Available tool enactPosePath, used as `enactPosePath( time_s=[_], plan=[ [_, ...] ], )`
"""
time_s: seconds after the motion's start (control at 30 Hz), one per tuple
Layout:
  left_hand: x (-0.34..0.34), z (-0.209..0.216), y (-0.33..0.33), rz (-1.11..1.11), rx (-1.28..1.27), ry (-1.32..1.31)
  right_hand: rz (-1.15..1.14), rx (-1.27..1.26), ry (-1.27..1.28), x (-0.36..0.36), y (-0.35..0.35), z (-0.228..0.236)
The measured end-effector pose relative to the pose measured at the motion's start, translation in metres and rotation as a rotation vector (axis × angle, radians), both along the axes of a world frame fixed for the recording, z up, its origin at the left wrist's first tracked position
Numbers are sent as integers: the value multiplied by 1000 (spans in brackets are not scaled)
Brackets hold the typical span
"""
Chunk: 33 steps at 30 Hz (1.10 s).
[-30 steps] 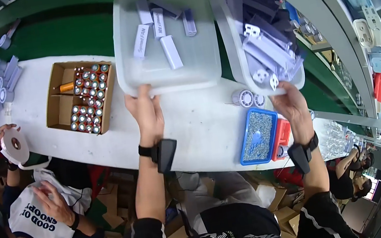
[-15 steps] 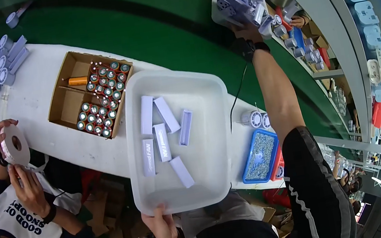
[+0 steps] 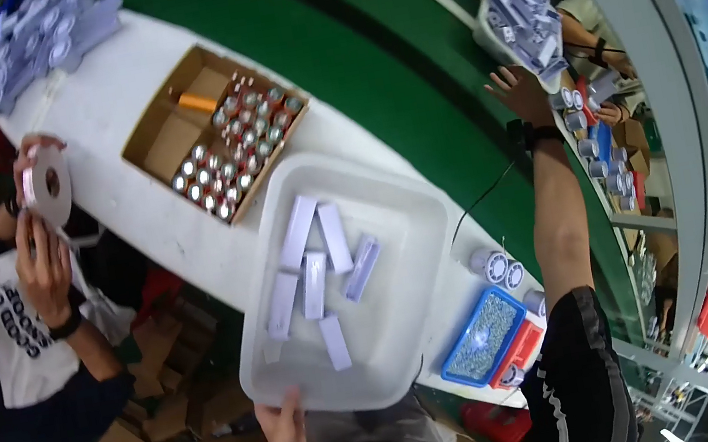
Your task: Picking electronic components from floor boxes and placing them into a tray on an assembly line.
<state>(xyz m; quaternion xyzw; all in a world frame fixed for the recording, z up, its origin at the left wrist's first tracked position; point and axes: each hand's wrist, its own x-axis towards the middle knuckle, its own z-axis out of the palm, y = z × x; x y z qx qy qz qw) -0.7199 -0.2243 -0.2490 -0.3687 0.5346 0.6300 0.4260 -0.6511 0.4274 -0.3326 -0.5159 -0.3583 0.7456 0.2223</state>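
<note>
A translucent white plastic bin [image 3: 398, 345] lies in front of me with several pale lilac rectangular casings [image 3: 314, 286] loose on its floor. My left hand [image 3: 284, 431] grips the bin's near rim at its left end, thumb over the edge. Stretched far out over the green belt [image 3: 404, 72], my right hand [image 3: 522, 94] is empty, with its fingers spread. It is just short of a second white bin [image 3: 488, 39], heaped with lilac plastic parts [image 3: 523, 10], at the far side.
A cardboard box [image 3: 150, 147] of motors stands on the white table [image 3: 143, 247]. A blue tray [image 3: 484, 337] of small metal pieces and lilac round parts [image 3: 495, 266] sit to the right. On the left, a co-worker holds a tape roll [image 3: 48, 185]; another person's arms are across the belt.
My right hand has come away from the far bin and its fingers have opened. That bin now sits farther off. The view has tilted; my left hand still holds the near bin.
</note>
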Motion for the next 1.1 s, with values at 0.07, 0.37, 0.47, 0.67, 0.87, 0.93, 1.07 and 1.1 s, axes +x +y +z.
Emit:
enactPosePath(
  time_s=[0.07, 0.37, 0.47, 0.67, 0.87, 0.93, 1.07, 1.1],
  plan=[
    [9, -2, 1, -70, 148, -59, 343, 118, -137, -3, -13, 21],
    [51, 2, -24, -45, 41, -9, 1624, 415, -532, -22, -232, 92],
    [75, 25, -56, -33, 52, 108, 1664, 118, -312, 1, -249, 111],
    [165, 96, -114, -26, 22, 234, 1489, -264, -239, 62, -292, 170],
    [306, 152, -202, 544, 191, 432, 1627, -245, -166, 92, -383, 206],
    [356, 163, -239, 736, -63, 416, 1625, -256, -135, 106, -430, 229],
    [498, 103, -336, 490, -1099, 651, 1735, -112, 20, 105, -553, 251],
    [514, 106, -342, 512, -1099, 650, 1751, 29, 122, 105, -591, 265]
  ],
)
